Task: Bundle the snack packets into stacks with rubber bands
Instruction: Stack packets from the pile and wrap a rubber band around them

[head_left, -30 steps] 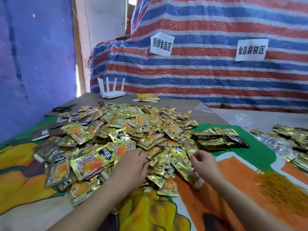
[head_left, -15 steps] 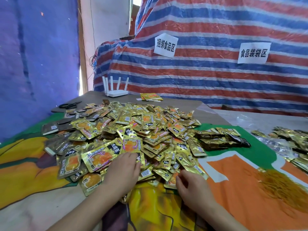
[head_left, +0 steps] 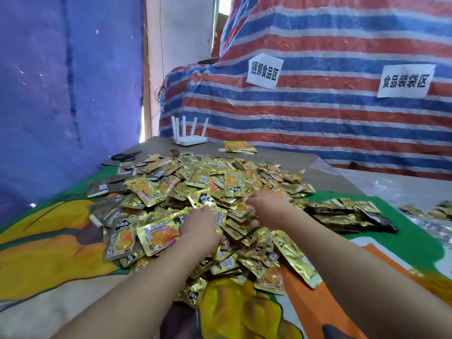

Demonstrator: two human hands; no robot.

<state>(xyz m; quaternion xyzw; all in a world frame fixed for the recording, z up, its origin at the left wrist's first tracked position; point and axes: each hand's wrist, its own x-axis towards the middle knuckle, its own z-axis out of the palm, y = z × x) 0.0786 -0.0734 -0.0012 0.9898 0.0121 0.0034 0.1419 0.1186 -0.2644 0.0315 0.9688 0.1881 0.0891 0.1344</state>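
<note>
Both hands are buried palm-down in the big heap of gold snack packets that covers the middle of the table, so the step in hand looks like gathering a few loose packets to square into a stack. The left hand lies on the near-middle of the heap with its fingers pushed forward among the foil; the right hand reaches a little farther and to the right. Whether either hand is curled round a packet or merely resting flat I cannot tell, because the fingertips of both sink under the packets. To do this well, pick packets that lie face up and the same way round, draw them toward the near edge where the printed cloth is bare, and tap the edges level before any band goes on; the foil is slick, so a loose stack will likely fan out. At the right a darker row of packets seems already grouped, though no band on it can be made out. No rubber bands are visible anywhere in this view. More packets are cut off by the right border. The far dark object may be scissors, but it is too small to be sure.
</note>
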